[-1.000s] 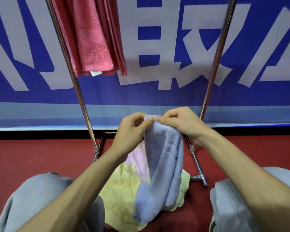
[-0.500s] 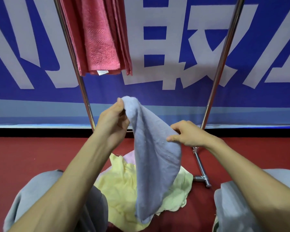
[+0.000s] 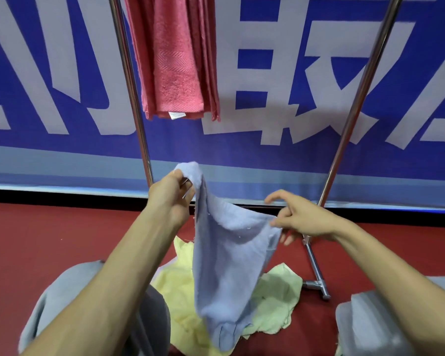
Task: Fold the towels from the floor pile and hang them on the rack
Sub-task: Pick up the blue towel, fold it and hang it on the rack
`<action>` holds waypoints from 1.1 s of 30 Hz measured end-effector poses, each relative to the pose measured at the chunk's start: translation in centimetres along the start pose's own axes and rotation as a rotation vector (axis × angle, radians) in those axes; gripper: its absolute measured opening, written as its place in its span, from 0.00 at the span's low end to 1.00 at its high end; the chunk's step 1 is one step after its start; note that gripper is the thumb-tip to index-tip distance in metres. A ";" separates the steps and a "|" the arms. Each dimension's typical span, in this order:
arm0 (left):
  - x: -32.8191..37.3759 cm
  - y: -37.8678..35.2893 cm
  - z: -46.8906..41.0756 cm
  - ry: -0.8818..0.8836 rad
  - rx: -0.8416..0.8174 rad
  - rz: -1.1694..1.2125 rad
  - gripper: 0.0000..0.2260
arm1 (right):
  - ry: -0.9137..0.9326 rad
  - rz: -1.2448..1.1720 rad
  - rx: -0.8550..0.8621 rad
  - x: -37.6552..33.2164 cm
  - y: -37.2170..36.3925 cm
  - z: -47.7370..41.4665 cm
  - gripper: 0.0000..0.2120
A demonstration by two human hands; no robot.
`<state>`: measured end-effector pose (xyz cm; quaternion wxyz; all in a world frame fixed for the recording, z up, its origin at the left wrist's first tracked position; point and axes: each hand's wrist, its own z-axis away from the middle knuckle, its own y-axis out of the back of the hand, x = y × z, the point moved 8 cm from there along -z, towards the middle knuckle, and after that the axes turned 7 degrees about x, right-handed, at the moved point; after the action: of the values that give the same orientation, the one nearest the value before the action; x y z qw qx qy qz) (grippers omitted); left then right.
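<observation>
A light blue towel [image 3: 229, 255] hangs spread between my hands above the floor pile. My left hand [image 3: 171, 199] pinches its upper left corner, held higher. My right hand [image 3: 301, 218] grips the towel's right edge lower down, thumb and fingers closed on the cloth, index finger raised. Under it lies the pile of pale yellow towels [image 3: 275, 299] on the red floor. The metal rack [image 3: 129, 80] stands behind, its two shiny posts slanting up. A folded pink towel [image 3: 175, 60] hangs from the rack at the upper left.
A blue and white banner [image 3: 293, 73] covers the wall behind the rack. The rack's right foot [image 3: 316, 281] rests on the red floor [image 3: 49, 240] beside the pile. My knees in grey trousers [image 3: 62, 304] frame the pile on both sides.
My hands have moved apart, opening the bunched blue towel out. The left hand rose with its corner; the right slid down and right along the edge.
</observation>
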<state>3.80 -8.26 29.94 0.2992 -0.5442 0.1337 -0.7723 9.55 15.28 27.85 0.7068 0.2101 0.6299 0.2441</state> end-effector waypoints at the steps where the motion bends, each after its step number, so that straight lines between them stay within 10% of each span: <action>1: -0.2 -0.2 0.0 0.000 -0.021 -0.016 0.05 | 0.083 0.001 0.058 -1.3 0.7 0.2 0.09; 7: -0.6 -1.8 1.1 -0.135 -0.098 -0.175 0.07 | 0.233 -0.096 0.024 -4.7 1.7 1.9 0.12; 14: -2.8 -3.6 2.0 -0.195 -0.235 -0.397 0.10 | 0.358 0.465 0.342 -5.6 2.8 2.2 0.07; 23: -3.4 -4.0 2.6 -0.254 -0.253 -0.515 0.09 | 0.183 -0.513 0.229 -5.1 3.2 2.6 0.11; 33: -3.5 -4.1 3.4 -0.240 -0.260 -0.494 0.07 | 0.306 0.220 0.569 -5.7 4.6 2.8 0.08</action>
<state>6.39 -2.45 30.69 0.0440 -0.6814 0.0586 -0.7282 11.46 15.48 35.45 0.4864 0.4264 0.7452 0.1621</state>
